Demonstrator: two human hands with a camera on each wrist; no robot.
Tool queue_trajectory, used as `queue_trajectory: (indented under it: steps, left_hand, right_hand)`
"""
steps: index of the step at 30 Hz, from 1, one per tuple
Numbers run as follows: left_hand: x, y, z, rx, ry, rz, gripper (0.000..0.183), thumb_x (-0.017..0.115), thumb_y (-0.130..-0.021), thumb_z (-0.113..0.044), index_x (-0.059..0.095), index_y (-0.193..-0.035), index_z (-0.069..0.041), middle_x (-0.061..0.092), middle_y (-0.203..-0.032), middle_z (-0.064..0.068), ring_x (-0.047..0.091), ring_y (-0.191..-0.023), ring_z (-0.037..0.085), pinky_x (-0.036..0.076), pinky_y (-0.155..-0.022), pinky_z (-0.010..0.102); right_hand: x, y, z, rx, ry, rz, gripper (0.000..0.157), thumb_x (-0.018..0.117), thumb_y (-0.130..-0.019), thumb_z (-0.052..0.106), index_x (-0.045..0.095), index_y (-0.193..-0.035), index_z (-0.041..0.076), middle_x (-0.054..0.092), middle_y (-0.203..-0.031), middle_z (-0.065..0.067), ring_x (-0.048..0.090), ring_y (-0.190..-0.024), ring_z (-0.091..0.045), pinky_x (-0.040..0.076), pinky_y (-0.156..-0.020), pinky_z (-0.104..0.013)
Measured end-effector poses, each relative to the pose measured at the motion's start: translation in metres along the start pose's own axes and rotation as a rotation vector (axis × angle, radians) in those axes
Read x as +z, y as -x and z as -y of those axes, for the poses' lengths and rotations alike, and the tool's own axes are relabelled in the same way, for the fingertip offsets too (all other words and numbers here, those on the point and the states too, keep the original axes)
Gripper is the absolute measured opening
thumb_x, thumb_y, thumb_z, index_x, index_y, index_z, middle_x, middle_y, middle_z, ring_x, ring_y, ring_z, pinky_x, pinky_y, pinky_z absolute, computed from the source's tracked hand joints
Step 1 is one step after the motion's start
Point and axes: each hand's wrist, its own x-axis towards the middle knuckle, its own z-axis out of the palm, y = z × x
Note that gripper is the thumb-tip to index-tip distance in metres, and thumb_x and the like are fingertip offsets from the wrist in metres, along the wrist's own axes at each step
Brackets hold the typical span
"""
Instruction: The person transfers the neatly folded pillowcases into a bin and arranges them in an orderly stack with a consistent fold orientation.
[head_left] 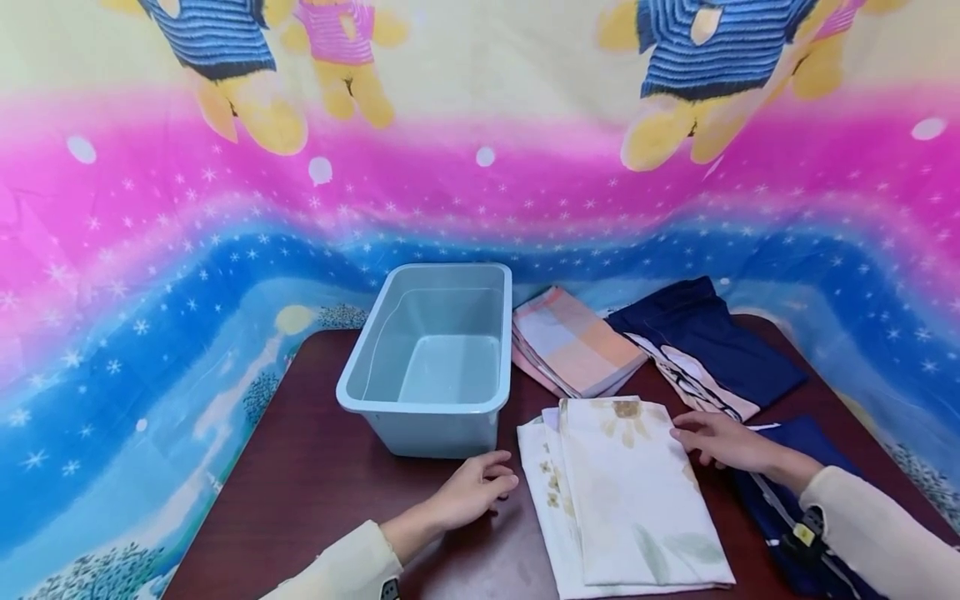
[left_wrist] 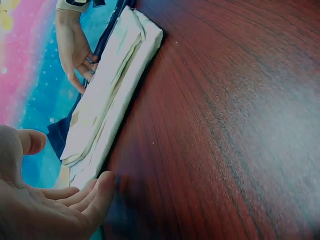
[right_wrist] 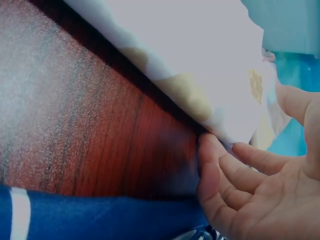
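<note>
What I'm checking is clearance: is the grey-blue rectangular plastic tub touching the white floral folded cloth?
Apart: head view shows table between tub and cloth.

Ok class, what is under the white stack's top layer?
Another white layer, printed with small flowers, juts out at left in the head view; the top layer hides the rest.

Free tabletop [head_left: 300,467] left of tub [head_left: 442,432], folded cloths [head_left: 637,500] crowding right

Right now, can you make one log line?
left hand: by tub | right hand: at edge of floral cloth | floral cloth: folded, on table
</note>
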Motion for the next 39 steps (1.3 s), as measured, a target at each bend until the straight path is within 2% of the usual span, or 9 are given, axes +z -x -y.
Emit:
queue_trajectory:
  steps: [5, 10, 19, 26, 34, 39]
  left_hand:
    - [0.004, -0.006, 0.0, -0.048, 0.001, -0.015, 0.061, 0.061, -0.1, -0.016, 0.036, -0.15, 0.01, 0.063, -0.13, 0.026, 0.069, -0.099, 0.03, 0.059, -0.076, 0.042]
    - [0.006, -0.009, -0.002, -0.098, 0.023, -0.016, 0.065, 0.06, -0.1, -0.021, 0.033, -0.152, 0.009, 0.062, -0.133, 0.026, 0.069, -0.103, 0.031, 0.059, -0.079, 0.044]
    - [0.014, -0.015, -0.004, -0.133, 0.09, 0.01, 0.069, 0.058, -0.101, -0.021, 0.026, -0.154, 0.011, 0.064, -0.131, 0.023, 0.069, -0.102, 0.029, 0.061, -0.075, 0.042]
    - [0.017, -0.019, -0.002, -0.163, 0.15, 0.003, 0.07, 0.058, -0.1, -0.022, 0.026, -0.153, 0.012, 0.063, -0.132, 0.023, 0.07, -0.1, 0.026, 0.059, -0.068, 0.032]
    - [0.019, -0.022, -0.001, -0.208, 0.235, -0.011, 0.072, 0.056, -0.101, -0.026, 0.024, -0.154, 0.013, 0.06, -0.137, 0.022, 0.07, -0.097, 0.02, 0.053, -0.064, 0.025]
    - [0.024, -0.03, -0.002, -0.212, 0.265, -0.012, 0.058, 0.055, -0.1, -0.03, 0.045, -0.143, 0.008, 0.062, -0.124, 0.014, 0.065, -0.095, 0.017, 0.05, -0.068, 0.025]
  right_hand:
    - [-0.003, -0.002, -0.005, 0.013, -0.012, 0.022, 0.067, 0.051, -0.105, 0.037, 0.036, -0.147, -0.013, 0.067, -0.105, -0.01, 0.058, -0.08, -0.021, 0.05, -0.064, -0.033]
    - [-0.006, -0.005, -0.009, 0.001, -0.025, 0.043, 0.067, 0.049, -0.107, 0.036, 0.034, -0.147, -0.014, 0.068, -0.112, -0.013, 0.059, -0.083, -0.021, 0.05, -0.066, -0.033]
    - [-0.005, -0.008, -0.013, -0.003, -0.055, 0.044, 0.065, 0.051, -0.106, 0.034, 0.036, -0.145, -0.016, 0.069, -0.108, -0.013, 0.059, -0.083, -0.022, 0.05, -0.064, -0.031]
    - [0.001, -0.009, -0.015, 0.029, -0.077, 0.038, 0.066, 0.056, -0.103, 0.036, 0.04, -0.144, -0.014, 0.064, -0.094, -0.008, 0.06, -0.073, -0.019, 0.048, -0.058, -0.028]
    - [0.004, -0.012, -0.017, 0.035, -0.157, 0.094, 0.062, 0.059, -0.102, 0.036, 0.044, -0.142, -0.009, 0.05, -0.069, -0.001, 0.048, -0.056, -0.012, 0.04, -0.05, -0.025]
    - [0.002, -0.011, -0.018, 0.023, -0.22, 0.168, 0.054, 0.056, -0.103, 0.036, 0.046, -0.138, -0.004, 0.04, -0.064, 0.003, 0.035, -0.052, -0.01, 0.03, -0.046, -0.024]
